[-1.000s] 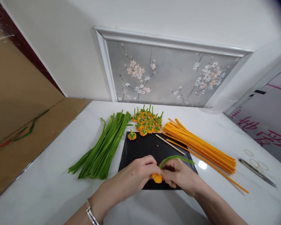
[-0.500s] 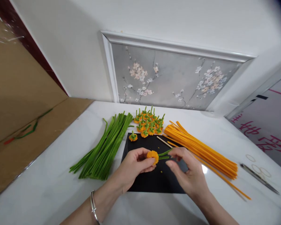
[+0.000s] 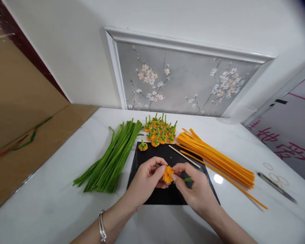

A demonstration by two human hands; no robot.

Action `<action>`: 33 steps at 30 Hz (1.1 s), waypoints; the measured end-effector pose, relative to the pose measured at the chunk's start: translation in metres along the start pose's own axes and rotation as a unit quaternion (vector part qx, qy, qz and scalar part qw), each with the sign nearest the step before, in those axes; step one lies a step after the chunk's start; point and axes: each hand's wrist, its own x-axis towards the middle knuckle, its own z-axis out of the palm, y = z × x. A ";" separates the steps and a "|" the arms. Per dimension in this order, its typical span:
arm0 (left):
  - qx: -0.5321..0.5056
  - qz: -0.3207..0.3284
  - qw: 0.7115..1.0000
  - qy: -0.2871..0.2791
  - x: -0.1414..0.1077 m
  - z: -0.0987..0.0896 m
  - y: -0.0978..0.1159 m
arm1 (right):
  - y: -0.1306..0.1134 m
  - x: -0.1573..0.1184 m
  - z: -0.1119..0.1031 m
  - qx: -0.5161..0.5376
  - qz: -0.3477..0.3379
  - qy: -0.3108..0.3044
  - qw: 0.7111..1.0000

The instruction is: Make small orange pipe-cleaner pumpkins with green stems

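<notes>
Pinching one orange flower [image 3: 168,174], left fingers [image 3: 158,174] and right fingers [image 3: 183,168] flank it.

A silver-coloured bangle [image 3: 102,228] is worn around the left forearm, near the wrist. It is formed of slim, curved metal, and light is reflected brightly from its polished surface; finer detail is blurred. Both forearms are seen bare, as are the left hand [image 3: 149,174] and the right hand [image 3: 194,183].

Single head-worn view, facing forward and down, close above tabletop [image 3: 48,210], wall panel [image 3: 185,78] beyond
</notes>
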 end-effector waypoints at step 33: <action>-0.021 0.108 0.994 -0.016 -0.004 0.001 0.003 | 0.001 0.001 -0.004 -0.032 -0.133 0.093 0.986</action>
